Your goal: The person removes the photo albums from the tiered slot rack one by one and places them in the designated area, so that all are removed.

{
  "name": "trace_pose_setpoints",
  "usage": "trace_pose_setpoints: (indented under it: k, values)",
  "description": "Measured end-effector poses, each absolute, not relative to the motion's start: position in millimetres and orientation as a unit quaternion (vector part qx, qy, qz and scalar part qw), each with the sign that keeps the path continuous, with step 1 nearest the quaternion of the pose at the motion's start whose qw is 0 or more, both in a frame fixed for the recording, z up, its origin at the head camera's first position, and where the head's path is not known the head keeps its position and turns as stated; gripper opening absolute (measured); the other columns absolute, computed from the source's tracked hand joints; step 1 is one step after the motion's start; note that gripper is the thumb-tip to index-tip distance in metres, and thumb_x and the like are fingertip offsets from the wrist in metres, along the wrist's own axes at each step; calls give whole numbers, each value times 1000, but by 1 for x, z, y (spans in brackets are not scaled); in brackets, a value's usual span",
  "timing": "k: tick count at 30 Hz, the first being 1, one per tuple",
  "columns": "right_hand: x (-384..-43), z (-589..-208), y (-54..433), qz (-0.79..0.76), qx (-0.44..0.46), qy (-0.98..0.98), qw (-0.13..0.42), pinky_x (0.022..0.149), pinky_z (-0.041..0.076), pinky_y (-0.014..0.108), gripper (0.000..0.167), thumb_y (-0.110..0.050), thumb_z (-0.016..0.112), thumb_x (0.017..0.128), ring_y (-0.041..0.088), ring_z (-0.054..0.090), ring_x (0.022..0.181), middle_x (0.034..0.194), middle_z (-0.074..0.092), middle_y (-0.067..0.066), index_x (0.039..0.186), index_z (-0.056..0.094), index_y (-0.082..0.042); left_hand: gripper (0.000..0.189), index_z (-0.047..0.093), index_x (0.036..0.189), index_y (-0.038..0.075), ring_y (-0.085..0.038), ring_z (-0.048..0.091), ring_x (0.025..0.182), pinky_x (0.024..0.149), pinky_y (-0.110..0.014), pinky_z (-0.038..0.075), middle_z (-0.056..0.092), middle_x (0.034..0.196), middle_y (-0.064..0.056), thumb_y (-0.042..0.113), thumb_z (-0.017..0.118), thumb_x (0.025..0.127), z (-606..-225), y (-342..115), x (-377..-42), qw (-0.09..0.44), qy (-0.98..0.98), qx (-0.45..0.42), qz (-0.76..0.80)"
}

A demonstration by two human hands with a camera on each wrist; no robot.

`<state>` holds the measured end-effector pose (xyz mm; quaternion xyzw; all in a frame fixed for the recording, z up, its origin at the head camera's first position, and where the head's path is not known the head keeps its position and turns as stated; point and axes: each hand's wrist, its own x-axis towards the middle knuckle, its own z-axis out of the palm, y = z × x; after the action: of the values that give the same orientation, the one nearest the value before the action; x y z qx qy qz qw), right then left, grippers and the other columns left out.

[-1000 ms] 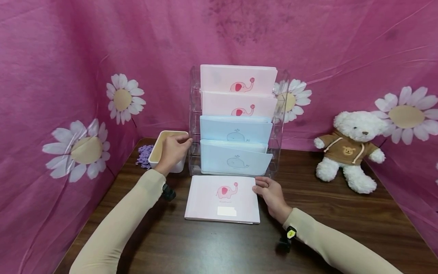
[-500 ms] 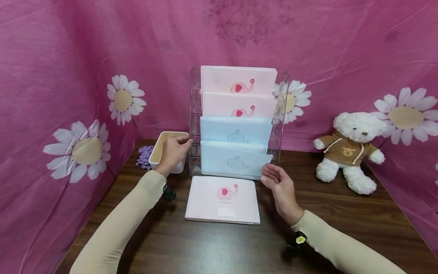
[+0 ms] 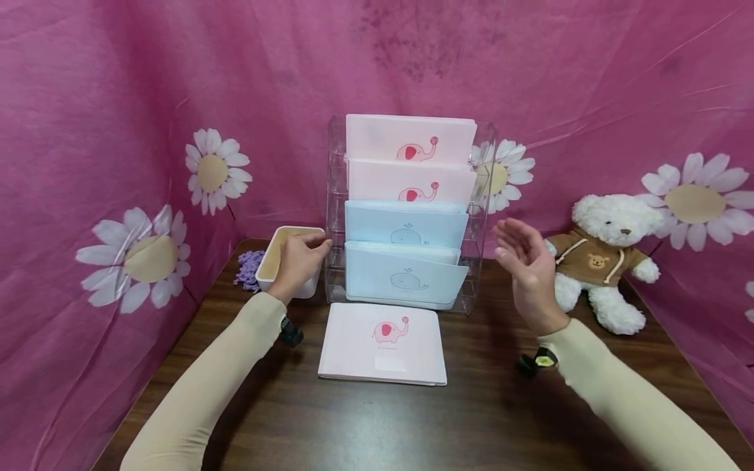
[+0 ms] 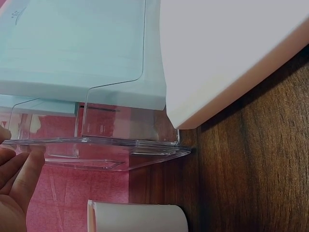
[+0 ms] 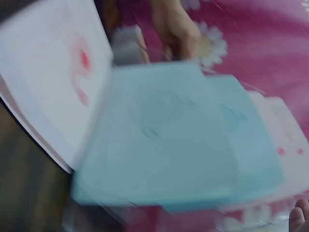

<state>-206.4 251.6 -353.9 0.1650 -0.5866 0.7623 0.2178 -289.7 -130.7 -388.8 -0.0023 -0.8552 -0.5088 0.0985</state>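
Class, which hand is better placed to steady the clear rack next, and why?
Probably the left hand: it pinches the clear rack at its side, while the right hand hangs to the rack's right, holding nothing.

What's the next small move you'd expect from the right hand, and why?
Probably the right hand should ease inward and take the right side of the clear rack. The left hand pinches the rack's left side, while the right is open and close to the opposite side. With booklets standing in it, two-sided support would likely be steadier.
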Motion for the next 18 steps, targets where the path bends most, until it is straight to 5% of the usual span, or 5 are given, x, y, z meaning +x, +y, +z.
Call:
trace_pose_setpoints:
  k: [18]
  values:
    - [-260, -273, 280, 740, 208, -569, 292, 109, 46, 25, 57, 14, 69, 80, 26, 58, 126, 128, 63, 14, 134, 54, 6, 37, 71, 129, 10, -24, 69, 112, 92, -43, 58, 73, 127, -12, 27, 69, 95, -390, -131, -291, 93, -859, -3, -504]
